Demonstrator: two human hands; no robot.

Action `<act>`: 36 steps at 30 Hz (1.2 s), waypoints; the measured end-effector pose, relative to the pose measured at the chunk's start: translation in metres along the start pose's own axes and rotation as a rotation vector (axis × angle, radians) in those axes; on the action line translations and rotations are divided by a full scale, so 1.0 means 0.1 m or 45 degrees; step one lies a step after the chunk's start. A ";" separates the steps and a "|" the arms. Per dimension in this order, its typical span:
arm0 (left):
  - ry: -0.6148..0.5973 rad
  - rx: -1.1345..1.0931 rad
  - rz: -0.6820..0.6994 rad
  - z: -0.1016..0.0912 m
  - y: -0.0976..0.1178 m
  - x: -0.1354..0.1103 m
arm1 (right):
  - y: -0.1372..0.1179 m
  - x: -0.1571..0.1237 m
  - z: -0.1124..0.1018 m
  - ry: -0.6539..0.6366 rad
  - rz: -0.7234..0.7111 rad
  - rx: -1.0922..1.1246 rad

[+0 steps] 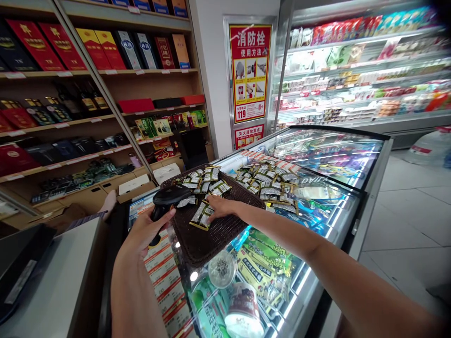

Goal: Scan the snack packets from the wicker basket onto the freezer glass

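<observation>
My left hand (146, 232) is wrapped round the handle of a black barcode scanner (171, 194), whose head points to the right over the basket. My right hand (222, 207) reaches across from the right, its fingers closed at the edge of a small green-and-silver snack packet (201, 217). That packet lies in a dark brown woven basket (197, 246). More packets of the same kind (212, 173) are heaped at the basket's far end. Outside it, on the freezer's glass top, lies another pile of packets (269, 180).
Under the basket stands a glass-topped chest freezer (373, 164) with bagged goods inside. A round clear-lidded tub (221, 268) and a white tub (244, 310) show below. Shelves of boxes (109, 49) rise at left; a grey counter (66, 277) is nearer. A refrigerated display (352, 70) stands behind.
</observation>
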State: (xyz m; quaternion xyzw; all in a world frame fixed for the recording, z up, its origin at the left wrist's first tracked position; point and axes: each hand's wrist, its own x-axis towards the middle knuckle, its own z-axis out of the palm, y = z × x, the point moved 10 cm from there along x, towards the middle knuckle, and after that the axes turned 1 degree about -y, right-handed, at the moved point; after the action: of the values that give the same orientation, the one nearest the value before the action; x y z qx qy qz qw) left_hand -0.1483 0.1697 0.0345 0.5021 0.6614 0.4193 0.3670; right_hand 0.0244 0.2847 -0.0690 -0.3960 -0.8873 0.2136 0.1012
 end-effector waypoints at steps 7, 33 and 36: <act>-0.042 -0.013 0.003 0.06 -0.05 0.00 | 0.08 -0.05 -0.13 0.076 0.069 0.424; -0.082 -0.032 -0.017 0.16 -0.03 -0.03 | 0.65 -0.29 -0.65 0.832 0.356 1.431; -0.079 -0.039 0.002 0.17 -0.01 -0.03 | 0.73 -0.29 -0.63 0.874 0.406 1.511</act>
State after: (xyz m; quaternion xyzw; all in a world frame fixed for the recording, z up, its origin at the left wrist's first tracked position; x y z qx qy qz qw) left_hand -0.1321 0.1696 0.0274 0.5096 0.6427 0.4139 0.3948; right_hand 0.1134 0.3251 -0.0468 -0.4441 -0.4700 0.5368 0.5420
